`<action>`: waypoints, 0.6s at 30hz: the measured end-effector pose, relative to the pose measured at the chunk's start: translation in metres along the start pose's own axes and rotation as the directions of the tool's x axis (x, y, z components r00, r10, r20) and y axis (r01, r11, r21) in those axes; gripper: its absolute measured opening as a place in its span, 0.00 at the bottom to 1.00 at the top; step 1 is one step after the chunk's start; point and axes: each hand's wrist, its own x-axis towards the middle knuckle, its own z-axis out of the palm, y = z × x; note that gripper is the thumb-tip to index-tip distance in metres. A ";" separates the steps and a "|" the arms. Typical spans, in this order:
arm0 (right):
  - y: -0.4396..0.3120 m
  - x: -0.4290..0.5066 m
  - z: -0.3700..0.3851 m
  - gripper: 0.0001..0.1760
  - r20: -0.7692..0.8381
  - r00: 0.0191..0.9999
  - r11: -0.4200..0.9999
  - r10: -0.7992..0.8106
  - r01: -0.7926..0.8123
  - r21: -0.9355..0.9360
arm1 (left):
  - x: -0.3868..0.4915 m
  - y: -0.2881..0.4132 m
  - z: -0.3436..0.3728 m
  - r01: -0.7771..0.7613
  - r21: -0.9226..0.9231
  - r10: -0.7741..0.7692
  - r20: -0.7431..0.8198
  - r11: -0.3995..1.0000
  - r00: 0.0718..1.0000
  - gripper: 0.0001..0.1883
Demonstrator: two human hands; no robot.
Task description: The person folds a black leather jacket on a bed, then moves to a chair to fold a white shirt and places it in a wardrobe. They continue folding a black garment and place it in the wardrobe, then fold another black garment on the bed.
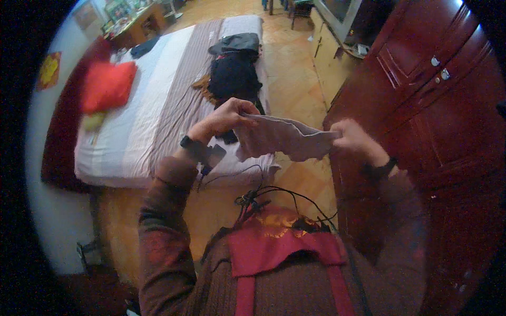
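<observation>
A greyish cloth garment (282, 138) with a pale edge along its top hangs stretched between my two hands. My left hand (231, 116) grips its left top corner. At the other end, my right hand (350, 136) pinches the right corner, its outline blurred. What kind of garment it is, I cannot tell. Just beyond my left hand, a pile of dark clothes (233, 79) lies along the right side of the bed (170, 79). A folded dark grey item (239, 43) rests at the far end of that pile. Both wrists wear black bands.
On the left of the bed lies a red pillow (110, 87) by the dark red headboard (65, 130). A dark red wooden wardrobe (427, 130) stands close on my right. Tiled floor (292, 79) runs between bed and cabinet (324, 51). Black cords (292, 192) hang at my chest.
</observation>
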 end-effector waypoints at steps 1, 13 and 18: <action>0.001 0.001 0.005 0.13 -0.116 0.990 0.995 -0.084 0.091 0.051 | 0.009 0.001 -0.007 -0.015 -0.016 0.014 -0.033 1.000 0.999 0.07; -0.032 0.027 0.081 0.15 -0.330 0.937 0.750 0.111 0.139 0.647 | 0.128 0.000 0.009 -0.420 0.188 0.353 0.308 0.888 0.883 0.10; -0.001 0.036 0.133 0.17 -0.227 0.921 0.794 0.318 -0.128 0.594 | 0.135 -0.036 0.007 -0.319 0.462 0.223 0.252 0.828 0.942 0.09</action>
